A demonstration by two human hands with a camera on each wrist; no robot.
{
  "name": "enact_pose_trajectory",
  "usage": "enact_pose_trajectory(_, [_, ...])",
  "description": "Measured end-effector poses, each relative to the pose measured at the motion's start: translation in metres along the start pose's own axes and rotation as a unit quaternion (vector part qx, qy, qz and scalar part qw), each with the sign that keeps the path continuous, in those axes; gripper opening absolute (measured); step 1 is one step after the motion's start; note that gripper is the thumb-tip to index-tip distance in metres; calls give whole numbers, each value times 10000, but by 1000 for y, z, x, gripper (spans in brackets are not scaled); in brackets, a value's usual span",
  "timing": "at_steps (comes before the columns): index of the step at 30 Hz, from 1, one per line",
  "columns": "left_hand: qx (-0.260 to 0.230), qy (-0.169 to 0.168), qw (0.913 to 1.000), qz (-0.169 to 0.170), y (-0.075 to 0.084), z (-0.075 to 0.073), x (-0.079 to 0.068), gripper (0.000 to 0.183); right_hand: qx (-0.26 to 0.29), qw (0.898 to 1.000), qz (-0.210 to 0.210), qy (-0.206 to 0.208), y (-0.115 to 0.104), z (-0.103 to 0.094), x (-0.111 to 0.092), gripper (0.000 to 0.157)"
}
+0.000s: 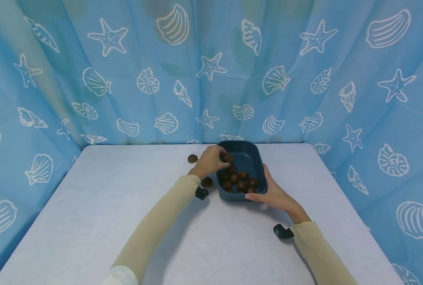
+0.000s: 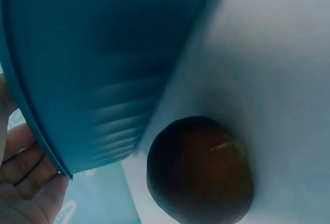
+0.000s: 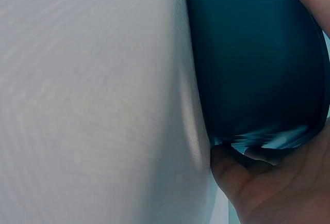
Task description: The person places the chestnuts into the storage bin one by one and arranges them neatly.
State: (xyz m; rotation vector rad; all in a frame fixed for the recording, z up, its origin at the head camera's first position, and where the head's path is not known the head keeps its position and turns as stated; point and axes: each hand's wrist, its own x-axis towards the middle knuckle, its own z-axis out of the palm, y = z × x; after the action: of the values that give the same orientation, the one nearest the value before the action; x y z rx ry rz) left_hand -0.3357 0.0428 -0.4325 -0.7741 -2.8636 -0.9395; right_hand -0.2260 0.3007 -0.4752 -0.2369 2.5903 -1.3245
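A dark blue bin (image 1: 248,154) stands at the far middle of the table, with several shiny brown chestnuts (image 1: 244,175) gathered in its near part. Over its left rim, my left hand (image 1: 209,161) pinches one chestnut (image 1: 228,158) between thumb and fingers, inside the bin's outline. My right hand (image 1: 277,194) grips the bin's near right corner, thumb on the near rim and fingers along the right side. Left of the bin, two chestnuts lie on the table: one chestnut (image 1: 206,182) beside my left wrist, another chestnut (image 1: 192,158) beyond it.
A white cloth covers the table (image 1: 101,206). Behind it and at both sides hangs a blue curtain (image 1: 126,95) with white shells and starfish. Black wrist cameras sit on both wrists, the left camera (image 1: 202,193) close to the nearer loose chestnut.
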Motion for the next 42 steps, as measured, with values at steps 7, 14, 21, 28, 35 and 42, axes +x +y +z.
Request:
enact_pose_trajectory(7, [973,-218,9949,134,7,3,3,42,-12,10000,27,5,-2,-1,-1,135])
enact_pose_trajectory(14, [1568,-272,9871,173,9,5,3,34,14,10000,43,-15,-2,-1,-2,135])
enact_pose_trajectory(21, [1797,-278,9832,155,13,7,7,32,-49,10000,44,-4,-2,-2,-1,135])
enact_pose_trajectory(28, [2155,-359,9757,155,11,14,9,35,10,10000,-19,16,1,-1,-1,135])
enact_pose_trajectory(35, [2298,-382,9722,251,13,13,10,37,-53,10000,-3,29,0,-2,0,136])
enact_pose_trajectory(42, [1555,-457,9862,351,7,12,6,38,103,9999,-137,-14,-1,0,0,133])
